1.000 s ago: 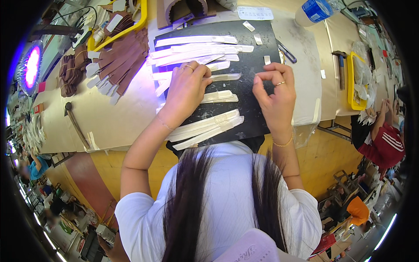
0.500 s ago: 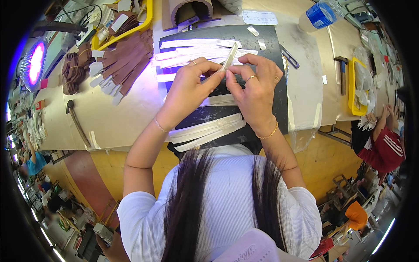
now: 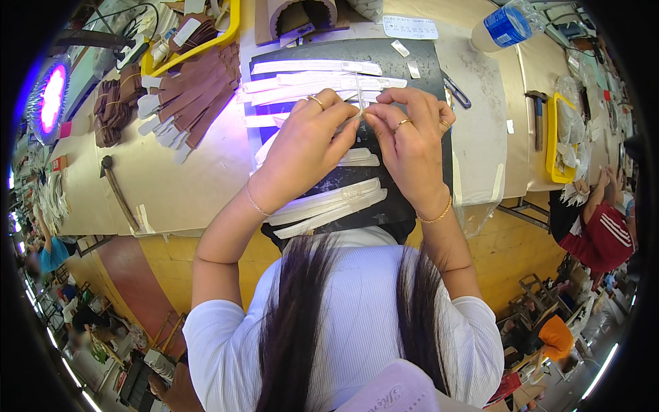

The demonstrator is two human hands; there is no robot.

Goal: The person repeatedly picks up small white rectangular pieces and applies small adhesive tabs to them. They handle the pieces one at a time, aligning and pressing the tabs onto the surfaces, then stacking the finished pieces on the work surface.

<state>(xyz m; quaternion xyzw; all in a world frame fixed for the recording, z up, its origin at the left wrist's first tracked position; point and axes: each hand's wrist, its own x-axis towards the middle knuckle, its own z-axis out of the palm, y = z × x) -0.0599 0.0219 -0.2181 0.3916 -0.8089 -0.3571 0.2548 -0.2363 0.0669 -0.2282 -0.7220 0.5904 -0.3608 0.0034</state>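
Strip (image 3: pixel 360 90), pale and narrow, stands up from between your hands, its far end pointing away from you and overlapping the farther white strips in view. Your left hand (image 3: pixel 310 141) has its thumb and forefinger clamped on the lower end. Your right hand (image 3: pixel 413 141) meets it there, thumb and forefinger close together beside the left fingertips; you cannot tell from this view whether they grip the strip too.

Under your hands lies a black mat (image 3: pixel 425 72) on the surface (image 3: pixel 192 199). White strips (image 3: pixel 316 67) lie crosswise toward its far edge, some overlapping, and more white strips (image 3: pixel 329 202) lie near your chest. Beyond your right hand are 2 small pale pieces (image 3: pixel 400 48), and a box cutter (image 3: pixel 458 93) rests just beside the mat's right edge.

To your left, brown strips (image 3: pixel 195 96) with pale ends fan out near a yellow tray (image 3: pixel 237 27), with a lit lamp (image 3: pixel 51 96) farther out and a hammer (image 3: pixel 120 192) nearer you. To your right are a blue-labelled container (image 3: pixel 506 26), a 2nd hammer (image 3: pixel 538 123) and a 2nd yellow tray (image 3: pixel 553 151).
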